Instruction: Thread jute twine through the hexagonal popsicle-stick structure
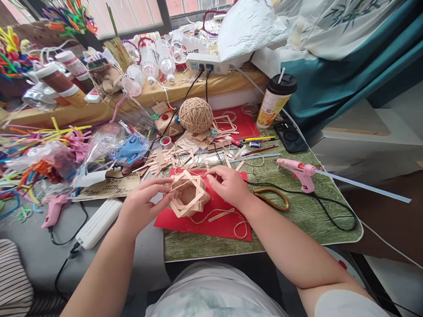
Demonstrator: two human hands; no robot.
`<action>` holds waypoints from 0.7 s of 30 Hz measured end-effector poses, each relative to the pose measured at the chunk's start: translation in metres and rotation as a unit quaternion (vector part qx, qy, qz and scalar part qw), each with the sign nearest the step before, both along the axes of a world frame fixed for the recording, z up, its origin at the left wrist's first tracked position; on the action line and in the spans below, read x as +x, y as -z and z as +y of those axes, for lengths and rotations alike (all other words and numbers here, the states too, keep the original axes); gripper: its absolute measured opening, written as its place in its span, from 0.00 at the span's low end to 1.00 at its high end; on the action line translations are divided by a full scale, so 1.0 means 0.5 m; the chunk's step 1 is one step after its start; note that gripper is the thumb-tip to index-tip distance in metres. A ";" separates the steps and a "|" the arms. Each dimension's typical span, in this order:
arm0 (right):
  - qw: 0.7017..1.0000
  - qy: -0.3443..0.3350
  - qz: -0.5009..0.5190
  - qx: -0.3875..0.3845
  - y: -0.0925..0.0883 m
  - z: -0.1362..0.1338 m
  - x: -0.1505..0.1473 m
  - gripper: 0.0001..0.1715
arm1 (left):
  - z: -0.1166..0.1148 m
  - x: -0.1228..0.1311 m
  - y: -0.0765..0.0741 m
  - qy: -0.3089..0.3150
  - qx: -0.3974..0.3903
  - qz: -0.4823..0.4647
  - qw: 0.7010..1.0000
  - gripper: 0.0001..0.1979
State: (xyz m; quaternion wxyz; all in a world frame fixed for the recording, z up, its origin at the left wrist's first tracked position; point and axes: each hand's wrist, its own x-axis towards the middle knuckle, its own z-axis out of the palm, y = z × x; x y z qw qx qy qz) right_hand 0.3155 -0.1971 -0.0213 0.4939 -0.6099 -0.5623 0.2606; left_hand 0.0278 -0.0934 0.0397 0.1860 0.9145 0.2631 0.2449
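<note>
A woven-looking pot of stacked wooden craft sticks (200, 199) stands on a sheet of red paper (219, 225), its hollow middle facing up. My left hand (140, 205) grips its left rim between thumb and fingers. Just beyond the pot's upper right corner, my right hand (229, 184) pinches a thin piece of twine; its fingertips partly hide the strand. A loose length of twine (240, 230) curls over the red paper in front of the pot. Beside that strand lies a single craft stick (221, 215).
Loose craft sticks (163, 161) and a twine ball (196, 115) lie behind the paper. At right are scissors (273, 198), a pink glue gun (304, 171) with its cord, a phone (290, 136) and a drink cup (275, 101). Another glue gun (55, 209) and a power strip (99, 223) sit left.
</note>
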 end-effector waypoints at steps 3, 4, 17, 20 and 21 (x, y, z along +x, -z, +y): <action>0.999 -0.026 0.015 0.031 -0.008 -0.004 0.001 0.11 | -0.008 0.002 0.001 -0.034 -0.013 -0.004 0.999 0.03; 0.998 -0.044 0.015 0.031 -0.011 -0.005 0.002 0.13 | -0.010 0.002 0.001 -0.040 -0.013 -0.008 0.999 0.03; 0.990 -0.129 0.038 -0.045 -0.016 -0.013 -0.015 0.33 | -0.038 0.023 -0.031 0.014 0.083 0.023 0.996 0.01; 0.985 -0.102 0.112 -0.077 -0.006 -0.007 -0.022 0.27 | -0.043 0.031 -0.040 0.014 0.070 0.006 0.997 0.01; 0.983 -0.093 0.132 -0.082 -0.004 -0.005 -0.023 0.25 | -0.045 0.033 -0.041 0.011 0.056 -0.003 0.998 0.01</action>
